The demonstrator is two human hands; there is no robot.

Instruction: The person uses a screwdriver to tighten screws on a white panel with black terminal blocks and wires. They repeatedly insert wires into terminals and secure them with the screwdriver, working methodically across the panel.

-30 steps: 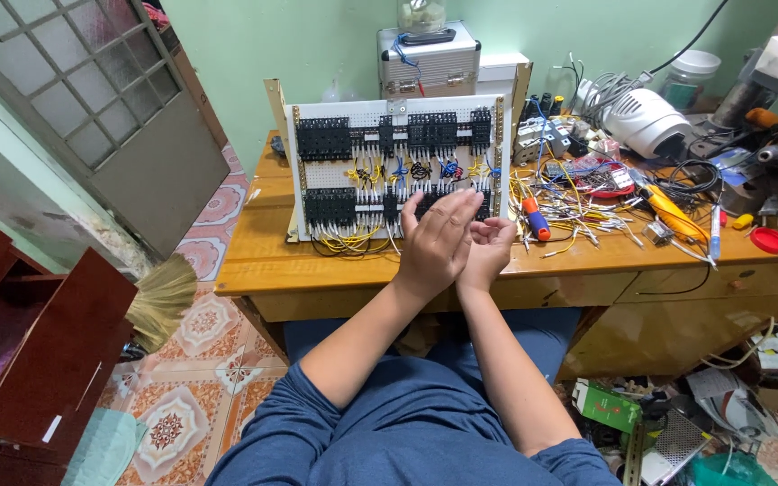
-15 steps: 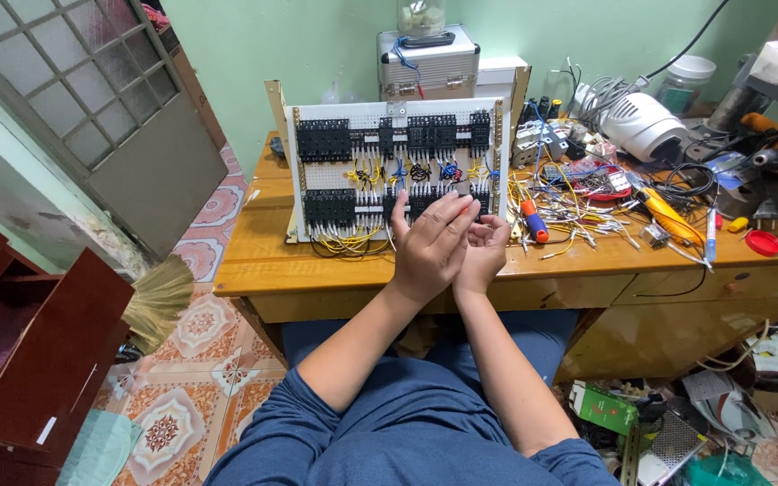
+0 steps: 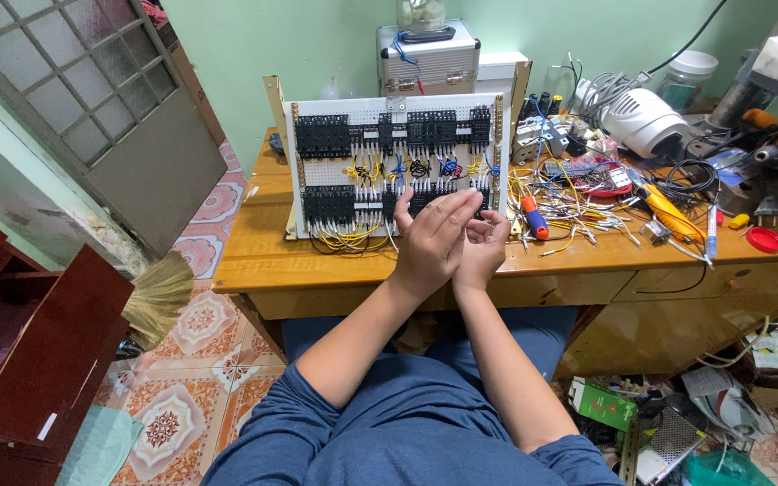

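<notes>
Centrally, the white wiring panel (image 3: 398, 166) stands propped upright on our wooden desk (image 3: 254, 261), facing us for access. Our left hand (image 3: 429, 238), fingers loosely extended, overlaps our curled right hand (image 3: 482, 245); any held item is hidden. Loose wires (image 3: 578, 211) lie rightward.

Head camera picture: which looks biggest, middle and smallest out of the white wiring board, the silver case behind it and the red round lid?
1. White wiring board
2. Silver case, farther away, so unsure
3. Red round lid
</notes>
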